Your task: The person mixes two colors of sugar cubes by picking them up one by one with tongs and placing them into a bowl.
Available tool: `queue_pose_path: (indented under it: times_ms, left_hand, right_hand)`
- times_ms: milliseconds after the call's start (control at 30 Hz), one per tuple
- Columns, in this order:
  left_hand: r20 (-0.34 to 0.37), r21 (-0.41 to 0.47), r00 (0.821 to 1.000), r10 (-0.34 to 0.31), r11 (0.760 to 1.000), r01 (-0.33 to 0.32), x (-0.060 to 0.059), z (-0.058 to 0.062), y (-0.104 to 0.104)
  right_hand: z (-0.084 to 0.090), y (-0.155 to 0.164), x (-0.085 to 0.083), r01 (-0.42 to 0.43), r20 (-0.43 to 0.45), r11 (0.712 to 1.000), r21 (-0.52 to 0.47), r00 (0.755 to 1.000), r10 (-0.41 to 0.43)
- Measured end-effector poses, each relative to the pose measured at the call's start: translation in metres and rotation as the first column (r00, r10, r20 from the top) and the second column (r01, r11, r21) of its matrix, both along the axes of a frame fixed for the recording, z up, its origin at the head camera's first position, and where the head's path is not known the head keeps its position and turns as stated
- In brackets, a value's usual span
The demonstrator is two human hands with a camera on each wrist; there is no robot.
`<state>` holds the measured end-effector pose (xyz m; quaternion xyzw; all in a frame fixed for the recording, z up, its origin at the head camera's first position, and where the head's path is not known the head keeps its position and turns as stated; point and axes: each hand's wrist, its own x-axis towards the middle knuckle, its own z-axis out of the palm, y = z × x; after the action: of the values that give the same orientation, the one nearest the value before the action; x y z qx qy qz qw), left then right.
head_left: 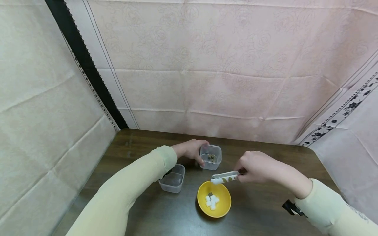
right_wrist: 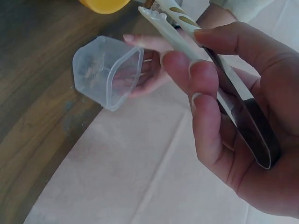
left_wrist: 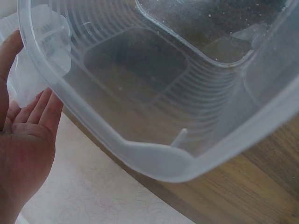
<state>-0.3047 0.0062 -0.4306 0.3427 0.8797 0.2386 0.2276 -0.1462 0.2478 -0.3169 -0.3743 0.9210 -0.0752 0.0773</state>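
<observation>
The dark wooden tabletop (head_left: pixel 265 209) carries a round yellow plastic bowl (head_left: pixel 222 200) (white cubes inside); two clear square plastic containers (head_left: pixel 173 179) (head_left: pixel 211 160) stand behind it.

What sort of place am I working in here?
Likely a makeshift recording booth, not a kitchen: pink sheets hung as walls, a dark wooden table, and only tubs and a yellow bowl on it.

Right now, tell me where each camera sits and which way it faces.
Head: looks forward and down at the table; both sleeved arms, left hand gripping a clear tub, right hand holding tongs over the yellow bowl.
Left wrist: close on a second tub; palm shows.
Right wrist: along the tongs; fingers show.
Head and right wrist share tongs, gripped tub, bowl.
</observation>
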Motion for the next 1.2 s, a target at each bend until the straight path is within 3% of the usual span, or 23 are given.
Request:
queue_pose_path:
  times_ms: [467,1200]
  left_hand:
    - [-0.007,-0.009,1.0,-0.007,1.0,0.007,-0.002,-0.003,0.0]
    - [0.013,0.001,1.0,-0.007,1.0,0.007,-0.002,-0.002,0.0]
  right_hand:
    - [-0.008,-0.011,0.013,0.03,-0.023,0.994,0.103,0.999,-0.028]
    - [-0.024,-0.03,0.025,0.071,-0.207,0.951,0.302,0.978,-0.007]
